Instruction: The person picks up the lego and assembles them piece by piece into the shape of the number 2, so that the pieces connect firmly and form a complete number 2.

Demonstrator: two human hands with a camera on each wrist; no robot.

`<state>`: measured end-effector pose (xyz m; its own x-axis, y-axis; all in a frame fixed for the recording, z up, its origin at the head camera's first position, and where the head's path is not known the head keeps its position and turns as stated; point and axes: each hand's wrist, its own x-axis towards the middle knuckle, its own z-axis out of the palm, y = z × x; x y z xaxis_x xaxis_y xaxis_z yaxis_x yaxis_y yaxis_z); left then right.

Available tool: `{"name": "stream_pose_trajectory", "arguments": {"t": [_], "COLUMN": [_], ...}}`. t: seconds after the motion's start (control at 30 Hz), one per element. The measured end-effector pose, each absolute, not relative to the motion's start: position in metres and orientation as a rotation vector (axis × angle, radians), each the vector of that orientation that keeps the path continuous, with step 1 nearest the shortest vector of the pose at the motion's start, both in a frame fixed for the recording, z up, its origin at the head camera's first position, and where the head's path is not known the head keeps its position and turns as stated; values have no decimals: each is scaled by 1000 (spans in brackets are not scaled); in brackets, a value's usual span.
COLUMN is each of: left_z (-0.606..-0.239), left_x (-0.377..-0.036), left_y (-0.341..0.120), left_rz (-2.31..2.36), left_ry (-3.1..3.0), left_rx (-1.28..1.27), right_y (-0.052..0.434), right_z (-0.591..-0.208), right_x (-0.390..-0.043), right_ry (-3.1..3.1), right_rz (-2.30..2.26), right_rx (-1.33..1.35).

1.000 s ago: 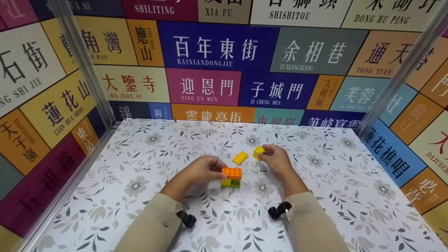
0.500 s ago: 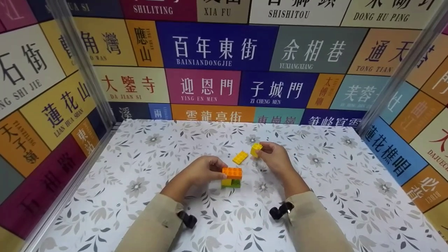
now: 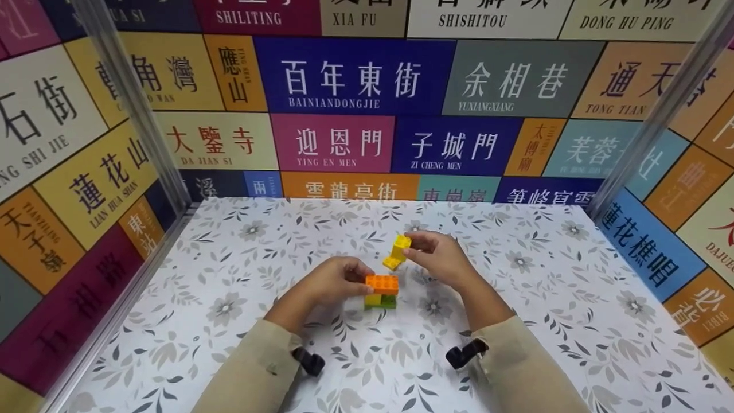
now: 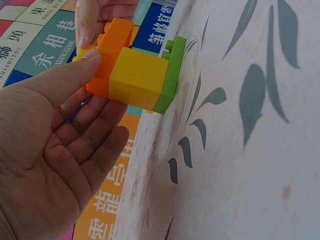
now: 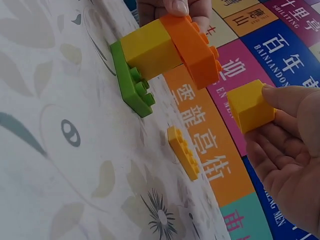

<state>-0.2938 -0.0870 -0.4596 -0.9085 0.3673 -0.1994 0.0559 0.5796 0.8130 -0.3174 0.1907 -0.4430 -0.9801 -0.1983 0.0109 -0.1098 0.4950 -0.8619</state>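
Observation:
My left hand (image 3: 332, 281) pinches the end of an orange toy building brick (image 3: 382, 284), thumb on its studded side. Under the orange brick is a yellow block (image 5: 150, 47), which stands on one end of a thin green brick (image 5: 131, 82); the orange brick overhangs the green one's exposed studs. Between thumb and fingers, my right hand (image 3: 441, 255) holds another yellow block (image 5: 250, 105), raised behind the stack and apart from it. A flat yellow brick (image 5: 182, 152) lies on the table, partly hidden by the held block in the head view.
A white cloth with grey leaves and flowers covers the table (image 3: 241, 350). Colourful sign-patterned panels (image 3: 355, 74) stand behind and at both sides, with clear corner posts (image 3: 143, 115). Dark wrist devices (image 3: 309, 362) sit at both sleeves.
My right hand has moved left with the yellow block, from the right of the flat yellow brick to over it in the head view. The left hand stays on the stack.

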Motion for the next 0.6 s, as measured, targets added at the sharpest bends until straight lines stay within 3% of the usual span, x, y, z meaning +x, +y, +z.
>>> {"name": "stream_pose_trajectory", "arguments": {"t": [0.6], "left_z": [-458], "left_x": [-293], "left_y": [-86], "left_rz": [1238], "left_ry": [2472], "left_rx": [335], "right_y": [196], "right_z": [-432], "right_x": [-296], "right_ry": [2519], "right_rz": [-1512], "right_rx": [-511]}}
